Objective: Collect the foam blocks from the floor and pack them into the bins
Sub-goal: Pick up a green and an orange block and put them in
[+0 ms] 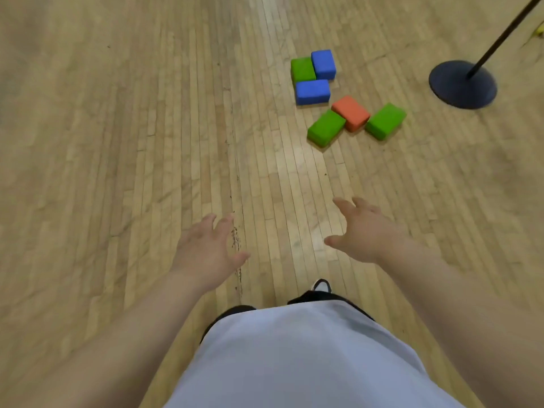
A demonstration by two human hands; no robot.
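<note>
One big wooden floor (117, 142) fills almost the whole view, and all the task's things lie on it. Next biggest is the person's white shirt (294, 363), near and low in the middle. It hides most of the legs and feet.

Far on the right stands a round black base (462, 86) with a thin black pole (500, 39). The pole is cut off by the top edge, so what it holds up cannot be seen.

Both hands reach forward over bare floor. The left hand (206, 254) has its fingers spread wide and holds nothing. The right hand (365, 231), a bit farther out, is spread wide too and holds nothing. They are likely held like this to get ready for a grab, but they are well apart from the blocks.

Six foam blocks (347, 108) sit far off, to the right of the hands, in two little bunches. In the far bunch, the far green block (301, 69) touches the far blue block (323, 63), and the near blue block (312, 91) lies just beside them. In the near bunch, the orange block (354, 116) lies between the left green block (326, 128) and the right green block (385, 120). They look dropped, not lined up neatly.

One shoe tip (322, 285) peeks out past the shirt. A tiny yellow thing (540, 30) at the far right edge is too blurry to name. No bins show anywhere.
</note>
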